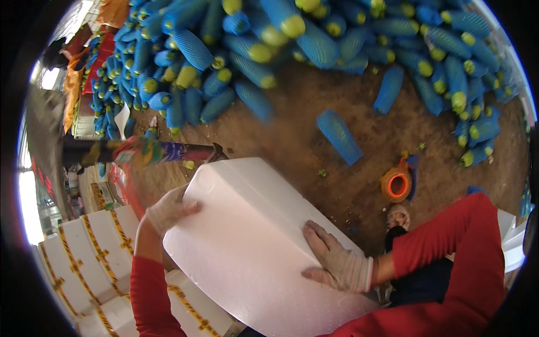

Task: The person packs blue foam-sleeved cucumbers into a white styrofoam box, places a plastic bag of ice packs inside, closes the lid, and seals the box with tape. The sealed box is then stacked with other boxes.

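Note:
Before me is a large white foam box, tilted, with a smooth closed face towards me. My left hand, in a pale knit glove, grips its far left corner, the thumb lying on the face. My right hand, in a similar glove with a striped cuff, holds the right-hand edge. Its thumb presses on the face and its fingers spread over the side. The box's underside is hidden from view.
Vegetables in blue foam netting are heaped across the far side; a few netted pieces lie loose on the brown floor. A tape roll lies by my foot. White boxes with yellow-black tape stand left. A wrapped pole extends near the box.

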The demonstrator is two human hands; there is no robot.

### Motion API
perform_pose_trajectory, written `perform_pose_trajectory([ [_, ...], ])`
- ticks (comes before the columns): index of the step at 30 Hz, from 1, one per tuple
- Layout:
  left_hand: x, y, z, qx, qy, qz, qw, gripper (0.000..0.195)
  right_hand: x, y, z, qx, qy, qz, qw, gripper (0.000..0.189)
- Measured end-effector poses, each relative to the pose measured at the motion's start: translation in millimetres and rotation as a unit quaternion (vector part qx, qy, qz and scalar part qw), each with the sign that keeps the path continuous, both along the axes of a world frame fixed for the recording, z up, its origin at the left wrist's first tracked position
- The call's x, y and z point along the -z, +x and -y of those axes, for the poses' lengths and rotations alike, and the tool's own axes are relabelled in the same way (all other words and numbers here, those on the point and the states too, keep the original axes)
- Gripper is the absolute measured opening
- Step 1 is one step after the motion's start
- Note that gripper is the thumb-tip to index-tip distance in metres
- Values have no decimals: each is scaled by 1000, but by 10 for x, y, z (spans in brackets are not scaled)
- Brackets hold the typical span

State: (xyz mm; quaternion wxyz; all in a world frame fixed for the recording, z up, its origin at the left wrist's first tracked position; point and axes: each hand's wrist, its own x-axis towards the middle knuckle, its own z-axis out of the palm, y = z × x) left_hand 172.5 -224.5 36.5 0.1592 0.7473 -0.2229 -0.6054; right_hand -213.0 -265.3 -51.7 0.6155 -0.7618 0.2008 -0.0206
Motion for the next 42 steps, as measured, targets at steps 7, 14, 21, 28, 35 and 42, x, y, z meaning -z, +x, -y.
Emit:
perform_pose_trajectory([
  [7, 98, 112, -110, -20, 4, 39, 999, 95, -38, -28, 56, 6, 55, 4, 998, 85],
  [14, -30, -844, -222, 171, -57, 354, 918, 126, -179, 81, 99, 16, 20, -48, 999, 78],
  [21, 39, -1915, -791, 303, -37, 446, 841, 158, 164, -464, 331, 88, 121, -188, 971, 63],
  [28, 94, -1817, -868, 299, -84, 441, 842, 152, 1776, -1532, 1390, 414, 96, -543, 724, 79],
  [35, -124, -1989, -681, 264, -16, 417, 870, 134, 1002, -1544, 1352, 270, 50, -471, 838, 51],
  [42, -560, -2625, -379, -460, 47, -247, 851, 49, -1223, -808, 775, 150, -72, -290, 942, 51],
])
